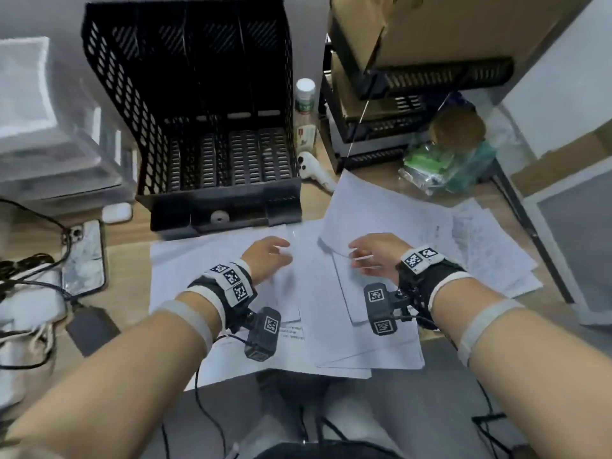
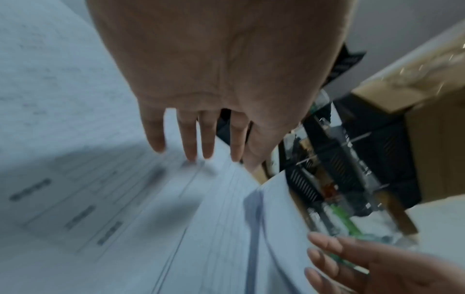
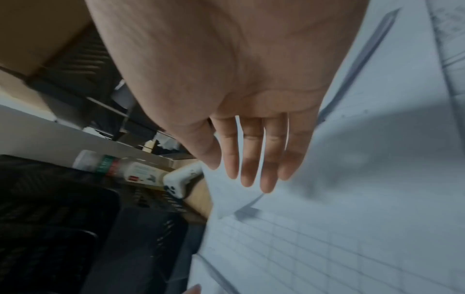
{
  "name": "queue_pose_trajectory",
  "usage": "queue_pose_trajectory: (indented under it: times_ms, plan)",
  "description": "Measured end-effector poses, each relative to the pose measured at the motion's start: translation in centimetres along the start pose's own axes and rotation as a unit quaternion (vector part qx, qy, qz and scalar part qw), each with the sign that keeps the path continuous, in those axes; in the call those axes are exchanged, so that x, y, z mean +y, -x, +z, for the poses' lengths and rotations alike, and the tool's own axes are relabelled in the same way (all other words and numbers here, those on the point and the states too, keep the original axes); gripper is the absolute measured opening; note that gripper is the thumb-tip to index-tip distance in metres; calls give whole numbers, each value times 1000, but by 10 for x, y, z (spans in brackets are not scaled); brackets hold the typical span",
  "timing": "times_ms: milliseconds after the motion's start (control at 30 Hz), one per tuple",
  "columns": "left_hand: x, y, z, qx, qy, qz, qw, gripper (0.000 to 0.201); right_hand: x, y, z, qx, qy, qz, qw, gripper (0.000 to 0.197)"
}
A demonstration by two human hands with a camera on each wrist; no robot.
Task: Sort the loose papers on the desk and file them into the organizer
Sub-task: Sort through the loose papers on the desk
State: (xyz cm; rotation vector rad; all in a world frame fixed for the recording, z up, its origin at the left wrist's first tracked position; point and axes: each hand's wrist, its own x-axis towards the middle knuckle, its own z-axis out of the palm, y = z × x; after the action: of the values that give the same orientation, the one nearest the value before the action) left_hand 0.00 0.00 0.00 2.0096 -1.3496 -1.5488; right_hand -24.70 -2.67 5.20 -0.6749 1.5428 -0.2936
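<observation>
Wooden desk [image 1: 132, 293] against a white wall [image 1: 308, 34], cardboard boxes [image 1: 430, 24] stacked right

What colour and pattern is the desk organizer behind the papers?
Black perforated mesh organizer, seen best in the head view.

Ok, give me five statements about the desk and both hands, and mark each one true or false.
1. The black organizer already holds filed papers. False: its slots look empty.
2. Both hands are over the papers with fingers straight. True: the left hand and the right hand grip nothing.
3. A phone lies on the desk to the left of the papers. True.
4. The bottle lies on top of the papers. False: it stands beside the organizer, on its right.
5. The papers sit in one squared stack. False: they are spread out and overlap.
</observation>
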Motion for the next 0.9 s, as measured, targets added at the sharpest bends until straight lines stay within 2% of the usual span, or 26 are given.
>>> queue_pose_trajectory:
  times_ms: [100, 200, 267, 367, 400, 467, 533, 600, 700, 800, 867, 900]
  plan:
    - [-4, -4, 13, 7, -119, -15, 993, 58, 10, -7, -4, -28, 16, 17, 999, 16]
    - [-8, 0, 21, 22, -180, -19, 983, 59, 20, -12, 7, -88, 9, 8, 996, 14]
    - [-9, 4, 23, 39, -163, -13, 986, 54, 22, -21, 18, -114, 50, 5, 992, 28]
    - [-17, 14, 17, 65, -60, -22, 996, 44, 23, -32, 44, -112, 54, 8, 992, 59]
    - [-21, 18, 12, 82, -44, -29, 995, 42, 24, -33, 55, -109, 48, 9, 993, 62]
    - [-33, 28, 2, 111, -75, -64, 989, 45, 26, -39, 78, -98, 67, 4, 993, 65]
    - [-48, 40, -8, 117, -93, -90, 985, 52, 27, -41, 100, -89, 94, -10, 992, 66]
    - [-57, 51, -11, 107, -47, -83, 990, 54, 25, -43, 117, -77, 159, -46, 983, 64]
    - [-68, 60, -19, 86, 18, -50, 995, 51, 19, -39, 137, -76, 208, -90, 971, 45]
    - [-73, 67, -32, 104, 80, -45, 990, 35, 6, -34, 143, -91, 267, -105, 954, 21]
    - [-73, 73, -46, 134, 92, -51, 985, 20, -5, -26, 135, -83, 284, -115, 948, 20]
    - [-73, 75, -54, 138, 82, -59, 985, 19, -11, -21, 126, -72, 278, -117, 951, 24]
